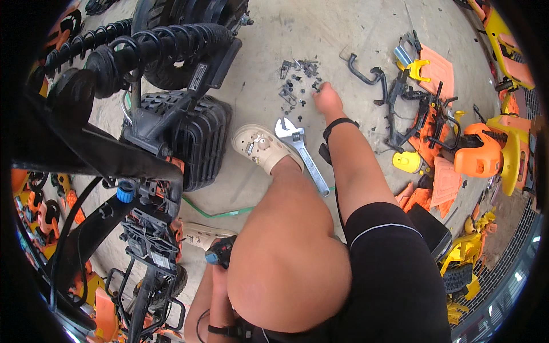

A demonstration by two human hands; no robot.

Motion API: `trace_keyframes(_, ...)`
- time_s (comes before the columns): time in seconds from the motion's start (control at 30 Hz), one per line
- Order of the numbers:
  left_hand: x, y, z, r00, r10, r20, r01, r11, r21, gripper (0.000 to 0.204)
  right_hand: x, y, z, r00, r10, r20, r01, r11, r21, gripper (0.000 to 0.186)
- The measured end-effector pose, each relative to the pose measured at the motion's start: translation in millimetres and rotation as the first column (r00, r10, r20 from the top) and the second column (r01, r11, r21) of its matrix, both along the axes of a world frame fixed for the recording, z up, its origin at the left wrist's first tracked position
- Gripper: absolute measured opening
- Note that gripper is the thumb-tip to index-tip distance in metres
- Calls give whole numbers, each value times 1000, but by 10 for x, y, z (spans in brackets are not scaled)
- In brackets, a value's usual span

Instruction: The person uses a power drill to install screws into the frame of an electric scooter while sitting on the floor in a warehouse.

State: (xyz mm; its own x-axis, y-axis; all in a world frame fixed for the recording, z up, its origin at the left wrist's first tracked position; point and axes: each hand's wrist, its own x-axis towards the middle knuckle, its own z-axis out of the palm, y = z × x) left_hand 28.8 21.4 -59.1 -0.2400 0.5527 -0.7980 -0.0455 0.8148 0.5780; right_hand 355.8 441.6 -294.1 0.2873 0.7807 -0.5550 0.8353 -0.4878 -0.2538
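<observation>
- Black at the sleeve point(394, 274), in the head view: stretches the right arm forward past the knee point(289, 251), nearly straight, down towards the concrete floor point(260, 63).
- Wears a strap point(338, 123) at that wrist, with the back of the right hand point(327, 102) turned up and the fingers curled close together.
- Brings those fingertips right to the dark bolts point(290, 86), at the right edge of the scatter; cannot tell from here about any bolt caught between them.
- Lays out, around the same bolts, small plates point(287, 97) and other metal bits point(309, 67), all loose on the floor.
- Bends the left arm up from the lower edge, close along the left of the knee, with another band point(225, 330) near the wrist.
- Closes the left hand point(219, 277) about a black and blue tool point(221, 252), held low, well apart from the bolts; cannot see all of its fingers.
- Leaves the wrench point(303, 154) flat on the floor, between the shoe point(254, 144) and the right forearm, jaw end towards the bolts.
- Shows to the left a black vehicle frame point(80, 140) with a coil spring point(166, 46); to the right, a bent pipe point(366, 75) and orange panels point(439, 71).
</observation>
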Motion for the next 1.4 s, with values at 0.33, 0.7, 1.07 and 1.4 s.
trace_keyframes(0.33,28,150,15,998,-36,-53,34,999,-33,49,21,-137,-346,999,28,46,-31,997,75,39)
trace_keyframes(0.7,33,148,-8,998,-41,-55,38,998,-54,47,731,-464,-145,-83,-623,-778,558,618,-554,23)
trace_keyframes(1.07,56,9,23,997,-29,-71,25,998,-65,46,248,-522,-73,994,-16,-104,31,989,146,40)
trace_keyframes(1.4,106,75,32,985,-98,-140,108,992,63,54,-48,-375,-235,928,-235,-288,267,961,75,32)
